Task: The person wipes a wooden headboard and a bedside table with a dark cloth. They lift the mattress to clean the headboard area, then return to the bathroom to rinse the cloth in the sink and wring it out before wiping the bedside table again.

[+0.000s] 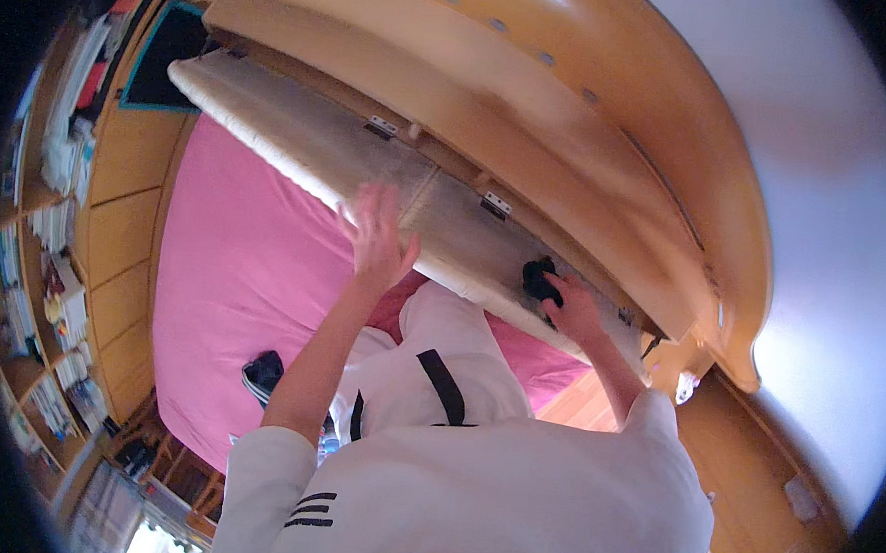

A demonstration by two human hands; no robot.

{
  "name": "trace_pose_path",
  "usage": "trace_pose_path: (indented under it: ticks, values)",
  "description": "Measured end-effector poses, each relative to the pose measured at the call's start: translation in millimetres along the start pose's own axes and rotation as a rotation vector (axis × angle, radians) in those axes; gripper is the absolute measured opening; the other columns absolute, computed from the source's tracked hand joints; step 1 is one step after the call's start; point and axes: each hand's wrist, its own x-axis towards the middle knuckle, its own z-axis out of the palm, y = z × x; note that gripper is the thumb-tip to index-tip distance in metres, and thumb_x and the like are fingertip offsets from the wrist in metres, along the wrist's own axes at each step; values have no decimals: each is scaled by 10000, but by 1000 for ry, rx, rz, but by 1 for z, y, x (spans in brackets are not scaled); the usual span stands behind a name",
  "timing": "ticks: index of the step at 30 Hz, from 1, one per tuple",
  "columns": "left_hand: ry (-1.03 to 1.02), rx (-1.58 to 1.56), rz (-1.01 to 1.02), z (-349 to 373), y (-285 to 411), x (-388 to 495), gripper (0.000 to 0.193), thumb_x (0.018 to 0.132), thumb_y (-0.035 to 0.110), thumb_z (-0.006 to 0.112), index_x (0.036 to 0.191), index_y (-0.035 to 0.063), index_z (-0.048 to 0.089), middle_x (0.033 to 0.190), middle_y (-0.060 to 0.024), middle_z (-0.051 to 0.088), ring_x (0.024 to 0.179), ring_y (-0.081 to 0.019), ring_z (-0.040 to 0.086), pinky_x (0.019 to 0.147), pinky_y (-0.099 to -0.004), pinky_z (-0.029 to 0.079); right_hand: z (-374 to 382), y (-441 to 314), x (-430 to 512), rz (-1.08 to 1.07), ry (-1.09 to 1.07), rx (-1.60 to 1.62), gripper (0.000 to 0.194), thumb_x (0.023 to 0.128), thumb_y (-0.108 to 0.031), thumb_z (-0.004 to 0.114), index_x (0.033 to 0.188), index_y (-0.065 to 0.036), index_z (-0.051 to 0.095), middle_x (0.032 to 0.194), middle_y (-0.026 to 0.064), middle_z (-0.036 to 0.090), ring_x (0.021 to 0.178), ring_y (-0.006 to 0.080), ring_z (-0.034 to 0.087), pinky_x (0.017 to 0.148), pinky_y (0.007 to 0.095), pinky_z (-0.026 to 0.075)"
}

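A long hinged panel [446,216] with a pale padded edge stands open along a wooden headboard compartment [608,285], showing its grey inner side. On the right part of that grey side, my right hand [570,307] grips a bundled black cloth [539,278]. My left hand [377,235], slightly blurred, is raised over the padded edge with its fingers apart and nothing in it. Whether its fingertips touch the panel I cannot tell. Metal hinges [497,204] join the panel to the compartment.
A pink sheet [257,244] covers the bed beneath me, with a dark striped cloth item [262,376] near my left forearm. Bookshelves [29,285] filled with books and papers stand at the left. The curved wooden headboard [691,139] and a pale wall [841,282] rise at the right.
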Motion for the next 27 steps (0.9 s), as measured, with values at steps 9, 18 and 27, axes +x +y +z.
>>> trace_pose_path:
  ticks: [9, 18, 27]
  values:
    - [10, -942, -936, 38, -93, 60, 1170, 884, 767, 370, 1474, -137, -81, 1575, -302, -102, 1474, -411, -87, 1211, -388, 8, -2, -32, 43, -182, 233, 304, 457, 747, -124, 630, 1177, 27, 590, 991, 229, 587, 900, 396, 601, 824, 428, 499]
    - [-425, -962, -752, 82, -59, 215, 1307, 758, 909, 311, 1450, -65, -218, 1539, -334, -122, 1465, -436, -76, 1173, -546, 76, -9, -37, 26, -53, 485, 665, 440, 826, -111, 562, 1245, 22, 559, 1002, 101, 638, 913, 192, 596, 830, 326, 491]
    - [-788, -1047, -446, -48, -44, 157, 933, 873, 820, 215, 1573, 235, 23, 1628, -115, 101, 1495, -323, 77, 1143, -639, 160, -18, -102, -1, 124, 465, 883, 513, 804, -92, 572, 1307, -10, 512, 1093, 97, 598, 963, 189, 567, 855, 317, 480]
